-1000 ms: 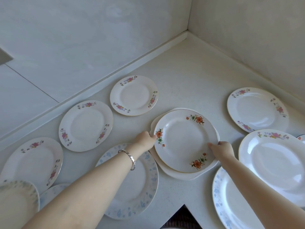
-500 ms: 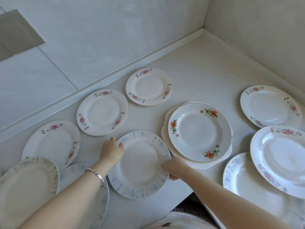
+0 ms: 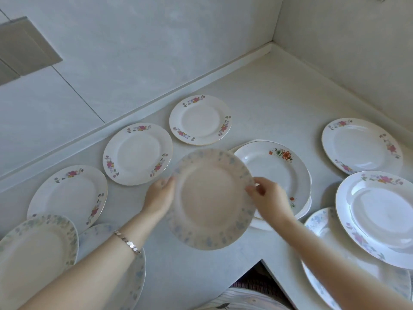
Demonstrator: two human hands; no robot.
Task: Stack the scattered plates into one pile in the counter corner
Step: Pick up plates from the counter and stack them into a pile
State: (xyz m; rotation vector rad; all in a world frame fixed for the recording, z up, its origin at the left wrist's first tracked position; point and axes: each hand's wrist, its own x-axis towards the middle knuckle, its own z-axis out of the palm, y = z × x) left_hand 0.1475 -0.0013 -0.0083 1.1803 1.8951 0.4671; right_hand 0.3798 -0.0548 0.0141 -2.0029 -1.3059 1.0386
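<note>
- Blue-rimmed plate (image 3: 212, 198): held in the air above the counter (image 3: 257, 104), just left of the orange-flower plate (image 3: 277, 168), which tops a small pile.
- Left hand (image 3: 159, 195): fingers curled round the plate's left rim.
- Right hand (image 3: 268, 198): pinches the right rim, thumb on top.
- Handling: probably stiff, glazed, slippery and breakable, with moderate weight.
- Hold: take opposite rims with both hands; set down flat, without sliding.
- Pink-flower plates (image 3: 137, 153): lie singly along the wall, well apart from the corner.
</note>
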